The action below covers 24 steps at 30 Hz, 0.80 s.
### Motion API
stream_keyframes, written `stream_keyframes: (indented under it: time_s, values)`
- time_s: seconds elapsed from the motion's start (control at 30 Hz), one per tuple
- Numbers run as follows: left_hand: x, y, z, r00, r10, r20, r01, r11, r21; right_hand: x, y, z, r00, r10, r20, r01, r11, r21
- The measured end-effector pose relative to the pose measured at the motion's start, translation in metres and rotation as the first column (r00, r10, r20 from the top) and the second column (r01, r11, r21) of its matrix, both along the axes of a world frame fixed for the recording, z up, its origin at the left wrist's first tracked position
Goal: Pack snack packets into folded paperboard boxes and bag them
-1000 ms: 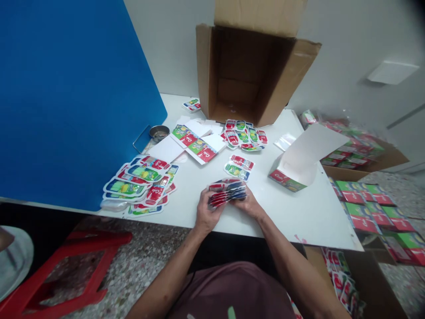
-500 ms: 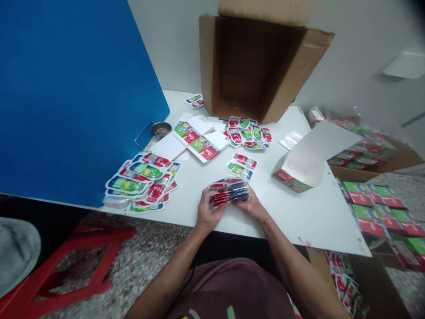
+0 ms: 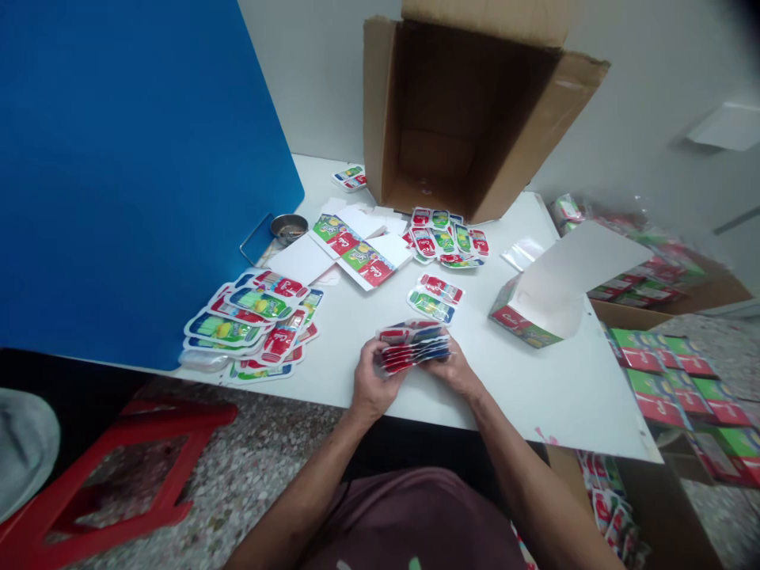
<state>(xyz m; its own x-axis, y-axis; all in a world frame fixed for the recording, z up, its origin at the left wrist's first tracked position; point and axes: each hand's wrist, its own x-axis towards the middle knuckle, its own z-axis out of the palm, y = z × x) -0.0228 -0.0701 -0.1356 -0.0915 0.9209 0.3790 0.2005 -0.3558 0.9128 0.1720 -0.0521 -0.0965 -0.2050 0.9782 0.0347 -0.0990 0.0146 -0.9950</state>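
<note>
Between my two hands is a stack of bottle-shaped packets [image 3: 414,350], red and dark blue along their edges, held over the front part of the white table [image 3: 511,396]. My left hand [image 3: 375,378] is closed round the stack's left end. Around the right end my right hand [image 3: 454,368] is closed too, its fingers partly hidden behind the packets. Just beyond the stack lies a pair of red and green packets [image 3: 436,298]. An open printed carton [image 3: 534,313] stands to the right with its white flap raised. A larger spread of cola and green packets [image 3: 255,321] lies to the left.
A big open cardboard box [image 3: 439,150] stands at the back, with more packets [image 3: 448,237] before it. Flat printed cartons [image 3: 356,249] and a metal bowl [image 3: 289,227] lie left of centre. A blue panel [image 3: 131,182] borders the left; finished-looking boxes [image 3: 659,396] sit at right.
The view has shifted slightly. Both hands still hold the stack in nearly the same place over the table; the surrounding packets and cartons have not visibly moved.
</note>
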Motion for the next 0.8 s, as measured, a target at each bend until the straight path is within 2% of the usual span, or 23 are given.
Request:
stream_keyframes:
  time_s: [0.1,0.17,0.23,0.33,0.37,0.4,0.43,0.47,0.5,0.53,0.57,0.6,0.7,0.8]
  values:
    - [0.0,0.0,0.005,0.982,0.021,0.19,0.005,0.991,-0.132,-0.009,-0.001,-0.001,0.998,-0.047,-0.032,0.043,0.994,-0.102]
    - [-0.004,0.002,0.011,0.959,-0.047,0.28,0.105,0.975,-0.196,-0.012,-0.002,0.001,0.999,-0.015,-0.039,0.009,0.989,-0.148]
    - [-0.009,0.004,0.016,0.951,-0.1,0.294,0.173,0.957,-0.234,-0.006,0.0,0.008,0.995,0.09,-0.036,-0.094,0.983,-0.159]
    - [-0.016,0.006,0.019,0.972,-0.027,0.232,0.092,0.957,-0.274,0.022,0.016,0.027,0.957,0.288,-0.021,-0.289,0.948,-0.135]
    - [-0.017,0.006,0.019,0.978,0.014,0.206,0.044,0.96,-0.277,0.034,0.026,0.033,0.959,0.284,0.006,-0.281,0.952,-0.12]
    - [-0.018,0.006,0.018,0.982,0.04,0.186,0.013,0.961,-0.275,0.045,0.038,0.038,0.974,0.215,0.075,-0.206,0.972,-0.111]
    - [-0.018,0.006,0.018,0.983,0.049,0.176,0.0,0.963,-0.269,0.054,0.051,0.041,0.971,0.098,0.219,-0.076,0.992,-0.105]
    - [-0.018,0.006,0.018,0.983,0.047,0.175,0.001,0.965,-0.262,0.061,0.065,0.043,0.911,-0.033,0.41,0.075,0.993,-0.088]
    - [-0.017,0.006,0.018,0.983,0.039,0.182,0.009,0.967,-0.255,0.065,0.079,0.043,0.788,-0.132,0.602,0.207,0.977,-0.056]
    - [-0.017,0.007,0.018,0.981,0.025,0.191,0.025,0.967,-0.253,0.066,0.092,0.042,0.634,-0.174,0.754,0.293,0.956,-0.026]
    - [-0.016,0.008,0.018,0.981,0.005,0.196,0.046,0.966,-0.255,0.066,0.104,0.039,0.5,-0.165,0.851,0.333,0.943,-0.013]
    - [-0.016,0.009,0.019,0.98,-0.019,0.197,0.072,0.962,-0.264,0.064,0.115,0.037,0.416,-0.132,0.9,0.341,0.94,-0.02]
    - [-0.017,0.011,0.021,0.973,-0.087,0.212,0.149,0.944,-0.294,0.054,0.135,0.03,0.361,-0.046,0.931,0.325,0.942,-0.08]
    - [-0.018,0.012,0.021,0.964,-0.105,0.244,0.178,0.938,-0.298,0.049,0.139,0.029,0.333,0.002,0.943,0.304,0.947,-0.109]
